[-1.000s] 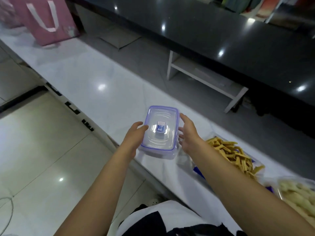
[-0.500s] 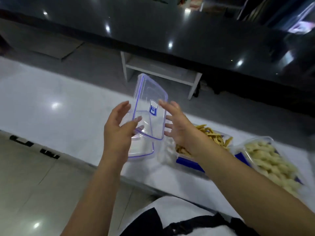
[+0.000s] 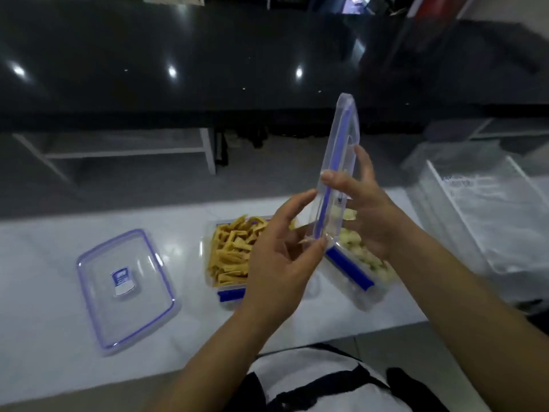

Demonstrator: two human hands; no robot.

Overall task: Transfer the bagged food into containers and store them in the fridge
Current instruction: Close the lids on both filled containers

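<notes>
White glossy counter (image 3: 193, 215) running across, dark polished worktop (image 3: 178, 55) beyond, white shelf frame (image 3: 124, 150) below it. Far left of the grip: one clear container (image 3: 126, 288) with blue seal, flat on the counter, label visible (unclear whether a lid rests on it). Just left of and partly behind the left hand (image 3: 279, 263): one open box of yellow strips (image 3: 230, 252), near edge cut by the wrist. Held between both hands: one clear lid (image 3: 337, 171), upright on edge, blue gasket facing the camera. Left hand pinching its lower edge with thumb and fingertips. Right hand (image 3: 362, 209) gripping the lid's middle, thumb in front, fingers behind. Beneath and right of the grip: one box of pale pieces (image 3: 364, 260), largely hidden by the right hand. Far right: clear plastic sheeting (image 3: 481, 209), blurred (print unreadable). Total: three containers, one loose lid.
</notes>
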